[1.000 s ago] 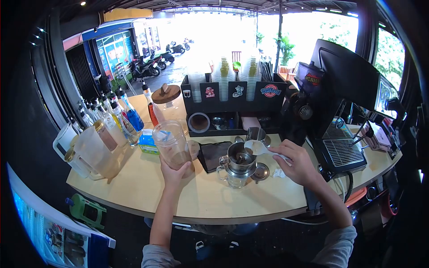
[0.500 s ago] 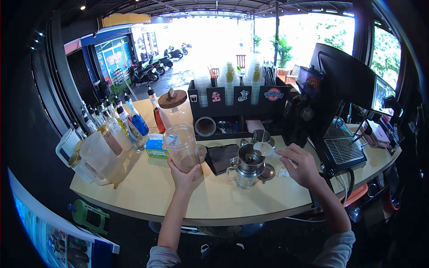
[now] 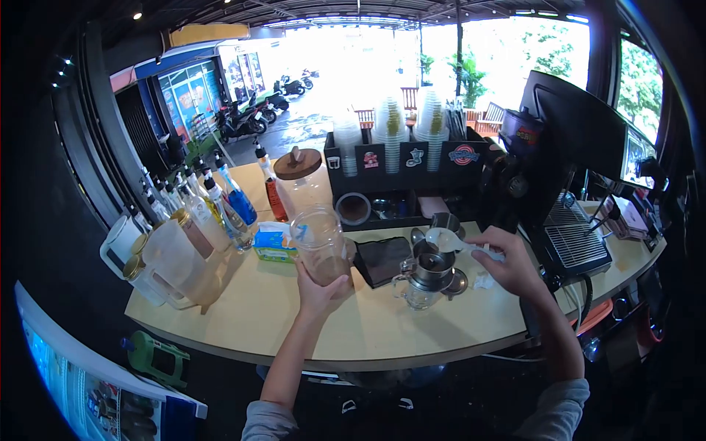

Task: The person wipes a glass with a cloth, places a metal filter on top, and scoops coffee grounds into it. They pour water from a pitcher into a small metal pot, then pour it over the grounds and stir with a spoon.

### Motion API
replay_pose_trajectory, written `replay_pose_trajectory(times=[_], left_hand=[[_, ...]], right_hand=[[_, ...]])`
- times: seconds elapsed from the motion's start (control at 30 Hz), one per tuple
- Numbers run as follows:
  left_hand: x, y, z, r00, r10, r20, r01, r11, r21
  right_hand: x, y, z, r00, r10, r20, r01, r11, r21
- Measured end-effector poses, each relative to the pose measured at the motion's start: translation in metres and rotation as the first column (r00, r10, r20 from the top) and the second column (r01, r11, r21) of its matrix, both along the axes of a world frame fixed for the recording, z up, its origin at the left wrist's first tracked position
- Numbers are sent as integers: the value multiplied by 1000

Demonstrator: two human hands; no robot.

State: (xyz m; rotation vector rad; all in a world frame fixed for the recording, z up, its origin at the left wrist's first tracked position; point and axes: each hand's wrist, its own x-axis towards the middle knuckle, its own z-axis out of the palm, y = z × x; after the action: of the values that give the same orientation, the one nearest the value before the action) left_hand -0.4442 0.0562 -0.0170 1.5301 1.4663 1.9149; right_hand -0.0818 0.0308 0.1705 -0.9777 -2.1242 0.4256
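My left hand (image 3: 321, 291) is wrapped round a clear jar (image 3: 318, 237) with brown contents near its bottom, tilted a little above the counter. In my right hand (image 3: 507, 257) is a white spoon (image 3: 450, 241), its bowl over the rim of a metal drip filter (image 3: 432, 266). The filter sits on a glass mug (image 3: 422, 297). A round metal lid (image 3: 457, 281) lies right of the mug. Behind the filter stands a metal cup (image 3: 446, 222). Between jar and mug lies a black tray or cloth (image 3: 382, 260).
Syrup bottles (image 3: 237, 197) and plastic pitchers (image 3: 173, 257) stand at the left, near a tissue pack (image 3: 275, 242). A wood-lidded jar (image 3: 301, 184) is behind them. A black organizer (image 3: 404, 176) holds stacked cups. An espresso machine (image 3: 577, 228) stands right.
The view has shifted, so the counter items appear farther right. The spoon dipped lower at the filter and is now raised at its rim. The left hand still holds the jar.
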Motion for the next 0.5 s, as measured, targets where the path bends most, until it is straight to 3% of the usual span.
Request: replay_pose_trajectory(times=[0.1, 0.17, 0.33, 0.4, 0.5], left_hand=[[-14, 0, 1, 991, -134, -11, 133, 990, -36], [-22, 3, -5, 963, -257, 84, 260, 965, -34], [-29, 1, -6, 953, -299, 52, 301, 954, -20], [-28, 0, -6, 963, -264, 48, 267, 961, -66], [-29, -1, -4, 956, -288, 54, 290, 956, -35]], right_hand=[[-28, 11, 19, 997, 74, -18, -74, 997, 4], [-50, 19, 33, 992, 127, 5, -127, 992, -11], [-115, 48, 46, 959, 285, -15, -285, 958, -28], [-137, 53, 50, 951, 306, -34, -308, 939, -155], [-148, 54, 50, 935, 346, -75, -354, 917, -182]])
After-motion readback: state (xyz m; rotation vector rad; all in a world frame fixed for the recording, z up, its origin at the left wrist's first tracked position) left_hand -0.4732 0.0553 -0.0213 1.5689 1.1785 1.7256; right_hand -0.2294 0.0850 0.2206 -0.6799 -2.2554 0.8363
